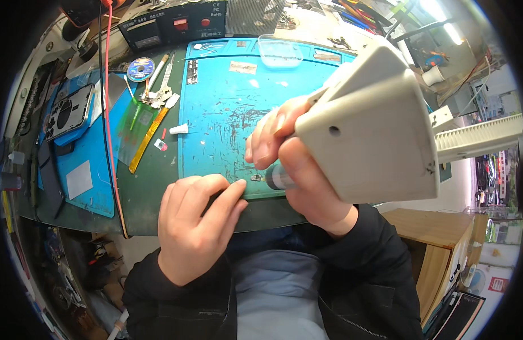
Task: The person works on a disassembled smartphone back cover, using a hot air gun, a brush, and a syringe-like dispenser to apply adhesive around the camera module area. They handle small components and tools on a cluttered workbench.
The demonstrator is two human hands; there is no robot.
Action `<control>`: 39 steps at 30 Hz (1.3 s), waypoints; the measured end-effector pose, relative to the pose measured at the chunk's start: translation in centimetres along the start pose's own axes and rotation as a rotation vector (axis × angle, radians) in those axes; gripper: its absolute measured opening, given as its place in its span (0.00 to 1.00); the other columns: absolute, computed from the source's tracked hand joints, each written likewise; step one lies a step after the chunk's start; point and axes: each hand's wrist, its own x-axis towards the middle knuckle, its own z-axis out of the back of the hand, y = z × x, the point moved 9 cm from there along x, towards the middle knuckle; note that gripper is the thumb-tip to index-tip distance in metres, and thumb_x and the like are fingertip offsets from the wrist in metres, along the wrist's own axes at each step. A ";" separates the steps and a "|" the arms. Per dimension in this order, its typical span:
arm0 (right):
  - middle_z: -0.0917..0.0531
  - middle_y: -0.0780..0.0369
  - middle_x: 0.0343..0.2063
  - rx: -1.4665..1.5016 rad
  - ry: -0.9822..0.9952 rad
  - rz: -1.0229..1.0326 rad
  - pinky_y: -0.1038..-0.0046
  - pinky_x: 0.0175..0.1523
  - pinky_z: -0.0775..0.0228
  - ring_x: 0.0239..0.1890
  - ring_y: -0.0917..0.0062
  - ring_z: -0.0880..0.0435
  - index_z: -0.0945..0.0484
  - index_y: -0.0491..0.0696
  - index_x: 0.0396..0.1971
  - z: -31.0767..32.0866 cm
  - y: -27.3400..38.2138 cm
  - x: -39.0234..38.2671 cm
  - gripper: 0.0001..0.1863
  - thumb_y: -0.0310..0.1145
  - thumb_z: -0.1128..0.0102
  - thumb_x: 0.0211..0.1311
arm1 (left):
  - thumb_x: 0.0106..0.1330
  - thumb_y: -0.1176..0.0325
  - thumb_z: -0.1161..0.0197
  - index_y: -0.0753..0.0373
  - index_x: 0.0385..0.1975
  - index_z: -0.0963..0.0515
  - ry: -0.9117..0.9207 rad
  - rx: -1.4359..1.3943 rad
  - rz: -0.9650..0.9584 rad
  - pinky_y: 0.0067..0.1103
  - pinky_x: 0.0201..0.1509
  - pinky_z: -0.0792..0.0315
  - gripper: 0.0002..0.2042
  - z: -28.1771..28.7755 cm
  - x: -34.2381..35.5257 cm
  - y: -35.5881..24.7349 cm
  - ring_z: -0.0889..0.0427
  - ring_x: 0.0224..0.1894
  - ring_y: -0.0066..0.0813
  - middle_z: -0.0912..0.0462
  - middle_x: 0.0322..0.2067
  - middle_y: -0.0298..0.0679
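Blue mat (221,113) under both hands on the dark green surface (151,212), and straight away the head view has an obstacle: a cream boxy housing (375,141) on a ribbed arm (479,139) looms over the right hand (313,195), hiding part of it and the mat beyond. That right hand is curled, thumb facing fingers, with a blurred, dark-banded cylinder (279,177) showing just under the thumb; whether it's gripped, I cannot tell. Over to the left hand (194,229): fingers bent, tips together down at the mat's near edge, and whether anything is pinched there I can't tell either. Just right of those fingertips, between them and the cylinder, lies a tiny metallic part (255,178)!

Beyond the left hand, a white cap (179,129), then a yellow strip (151,139) and a solder spool (140,69). Red cable (109,113) runs down well left of that hand, past a dark device frame (71,113).

Containers now: beyond the right hand's fingers, at the mat's far edge, sits a clear plastic box (281,51), small bits in it, too small to name. Out past the left hand, the mat's far-edge compartment (221,47) holds little pale pieces. Nearer the body, right of the right hand, stands a wooden cabinet (426,226).
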 end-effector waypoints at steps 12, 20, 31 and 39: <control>0.21 0.64 0.36 -0.080 -0.009 -0.059 0.64 0.51 0.29 0.40 0.75 0.23 0.29 0.49 0.50 -0.2 -0.9 0.1 0.14 0.39 0.38 0.73 | 0.63 0.59 0.29 0.57 0.49 0.13 0.054 0.161 -0.087 0.28 0.47 0.25 0.17 -0.9 -1.0 -0.6 0.21 0.44 0.30 0.20 0.45 0.32; 0.21 0.64 0.33 -0.094 -0.014 -0.060 0.67 0.49 0.29 0.38 0.77 0.23 0.29 0.50 0.47 -0.1 -1.3 0.1 0.14 0.40 0.37 0.73 | 0.65 0.57 0.30 0.56 0.50 0.13 0.070 0.183 -0.091 0.28 0.49 0.25 0.17 -1.0 -1.1 -0.6 0.21 0.45 0.30 0.20 0.45 0.33; 0.21 0.65 0.30 -0.122 0.002 -0.094 0.69 0.45 0.29 0.35 0.79 0.23 0.29 0.50 0.44 -0.2 -1.2 0.3 0.14 0.42 0.35 0.73 | 0.67 0.57 0.32 0.56 0.49 0.13 0.062 0.196 -0.089 0.27 0.48 0.25 0.15 -1.0 -1.1 -0.7 0.21 0.45 0.29 0.20 0.45 0.33; 0.21 0.65 0.29 -0.149 0.011 -0.090 0.70 0.43 0.29 0.33 0.79 0.24 0.29 0.50 0.43 -0.3 -1.0 0.5 0.14 0.42 0.34 0.73 | 0.66 0.57 0.32 0.56 0.48 0.13 0.054 0.194 -0.086 0.27 0.50 0.26 0.15 -1.1 -1.1 -0.6 0.21 0.45 0.28 0.20 0.45 0.32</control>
